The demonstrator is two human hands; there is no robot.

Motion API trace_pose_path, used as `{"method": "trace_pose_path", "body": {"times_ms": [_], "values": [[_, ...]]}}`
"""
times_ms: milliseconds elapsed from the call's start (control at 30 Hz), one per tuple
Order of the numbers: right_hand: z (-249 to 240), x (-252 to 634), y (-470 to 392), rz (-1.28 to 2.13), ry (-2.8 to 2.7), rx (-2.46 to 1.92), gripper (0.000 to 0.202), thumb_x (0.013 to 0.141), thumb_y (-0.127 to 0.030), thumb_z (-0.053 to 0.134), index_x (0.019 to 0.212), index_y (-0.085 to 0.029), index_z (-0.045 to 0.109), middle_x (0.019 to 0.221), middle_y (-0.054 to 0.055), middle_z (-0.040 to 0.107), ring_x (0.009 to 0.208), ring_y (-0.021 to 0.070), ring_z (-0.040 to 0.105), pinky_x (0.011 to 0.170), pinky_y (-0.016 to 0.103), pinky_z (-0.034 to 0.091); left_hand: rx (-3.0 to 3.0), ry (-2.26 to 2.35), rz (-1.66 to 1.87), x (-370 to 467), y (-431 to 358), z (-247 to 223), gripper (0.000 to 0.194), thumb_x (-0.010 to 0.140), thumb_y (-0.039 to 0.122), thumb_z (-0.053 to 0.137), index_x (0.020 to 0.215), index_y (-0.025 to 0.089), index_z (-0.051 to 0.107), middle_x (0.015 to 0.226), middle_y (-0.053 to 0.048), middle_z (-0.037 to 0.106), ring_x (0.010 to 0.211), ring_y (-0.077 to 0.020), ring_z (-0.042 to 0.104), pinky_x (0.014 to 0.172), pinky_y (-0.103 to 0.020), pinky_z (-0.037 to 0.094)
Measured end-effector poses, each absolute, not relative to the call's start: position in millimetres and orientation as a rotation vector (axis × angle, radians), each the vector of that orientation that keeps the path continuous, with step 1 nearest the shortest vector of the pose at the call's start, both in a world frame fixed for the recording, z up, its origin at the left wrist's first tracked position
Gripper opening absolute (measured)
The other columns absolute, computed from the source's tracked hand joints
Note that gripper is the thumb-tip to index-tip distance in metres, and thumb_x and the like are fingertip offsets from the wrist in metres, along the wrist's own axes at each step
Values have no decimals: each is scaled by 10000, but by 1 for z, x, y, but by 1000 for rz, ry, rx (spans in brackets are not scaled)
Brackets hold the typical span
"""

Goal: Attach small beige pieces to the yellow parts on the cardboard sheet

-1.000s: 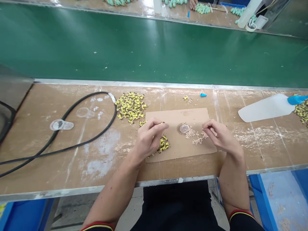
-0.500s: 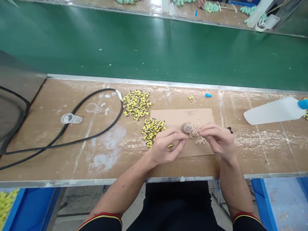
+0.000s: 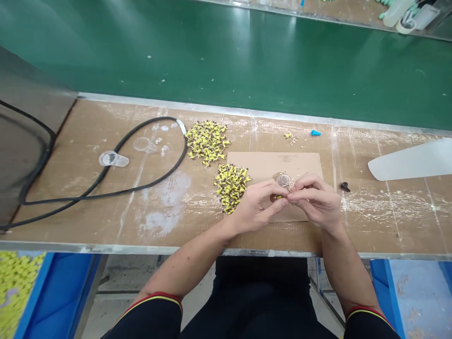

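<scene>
A brown, scuffed tabletop (image 3: 356, 228) spread beneath everything, and on it a tan rectangular cardboard sheet (image 3: 259, 162) lay with its long side running left to right. Over the sheet's near part, the bare left hand (image 3: 256, 205) pointed rightward and the bare right hand (image 3: 318, 200) leftward. Their fingertips met, each thumb and forefinger drawn into a close pinch; whether anything tiny sat between the tips could not be told.

Two piles of small yellow-and-dark pieces, the far pile (image 3: 207, 142) and the near pile (image 3: 231, 187), lay to the left, their pieces jumbled at every angle with no shared axis. A clear round plastic cup (image 3: 283, 179) stood just beyond the fingertips, thin pale branching bits (image 3: 291, 184) beside it.

One small yellow piece (image 3: 278, 197) showed in the left hand's thumb-and-forefinger gap; mostly covered, its long axis and pointing were unclear, its visible part bright yellow.
</scene>
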State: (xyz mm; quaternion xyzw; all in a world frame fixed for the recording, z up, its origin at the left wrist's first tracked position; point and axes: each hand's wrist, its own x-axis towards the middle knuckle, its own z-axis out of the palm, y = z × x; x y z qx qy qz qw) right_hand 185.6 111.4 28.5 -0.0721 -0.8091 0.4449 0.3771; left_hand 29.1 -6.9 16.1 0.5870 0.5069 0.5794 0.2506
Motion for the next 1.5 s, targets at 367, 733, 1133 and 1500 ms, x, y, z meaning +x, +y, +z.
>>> {"method": "trace_pose_path", "body": {"times_ms": [367, 733, 1133, 1500], "values": [[29, 187, 114, 1148, -2103, -143, 168, 880, -172, 780, 981, -305, 801, 826, 12, 657, 729, 153, 627, 617, 305, 530, 1539, 1300, 1544, 27, -8, 19, 201, 1018, 302, 588, 891, 177, 681, 801, -40, 707, 734, -140, 640, 703, -264, 501], [26, 186, 111, 999, -2138, -176, 152, 887, -170, 764, 979, -289, 785, 835, 19, 671, 704, 151, 626, 604, 305, 525, 1542, 1305, 1604, 26, -7, 18, 134, 974, 210, 602, 857, 185, 663, 808, -34, 730, 740, -138, 663, 708, -260, 511], [23, 191, 127, 876, -2297, -333, 76, 982, -195, 617, 957, -245, 669, 871, 26, 661, 728, 153, 610, 587, 288, 485, 1504, 1630, 1583, 20, -4, 14, 148, 987, 223, 590, 943, 183, 726, 852, -35, 759, 761, -142, 683, 739, -266, 532], [11, 191, 136, 546, -2609, -548, 109, 1005, -225, 580, 944, -213, 669, 898, 42, 716, 794, 173, 673, 651, 300, 455, 1112, 1563, 1859, 14, -2, 0, 417, 981, 194, 621, 1389, 239, 547, 902, 2, 726, 872, -131, 743, 802, -254, 571]]}}
